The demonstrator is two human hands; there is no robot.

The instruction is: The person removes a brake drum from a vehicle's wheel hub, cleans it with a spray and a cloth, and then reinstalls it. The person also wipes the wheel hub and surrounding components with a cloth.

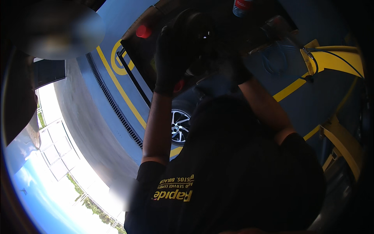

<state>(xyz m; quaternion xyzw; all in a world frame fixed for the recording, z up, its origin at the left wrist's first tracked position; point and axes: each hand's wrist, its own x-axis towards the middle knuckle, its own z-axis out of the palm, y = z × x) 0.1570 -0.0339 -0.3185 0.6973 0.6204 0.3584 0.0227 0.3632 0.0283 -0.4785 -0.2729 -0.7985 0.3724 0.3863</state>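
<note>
My left hand [168, 62], in a black glove, is raised at a dark rounded part [191, 21] with a small bright glint. The fingers look closed at its side, though deep shadow hides most of the grip. My right hand [235, 72], gloved in black as well, reaches toward the same dark area from the right. It is blurred and its fingers melt into the shadow, so what it touches is unclear. Beneath both hands lies a dark work surface [134, 43]. A red cap-like object [143, 31] sits on it, left of my left hand.
A bottle [242, 7] with a red label stands at the far edge. At right are a blue hose [278, 58] and a yellow lift arm [337, 60]. A car wheel [180, 126] shows below my left forearm. A drain grate [105, 89] crosses the blue floor [83, 72].
</note>
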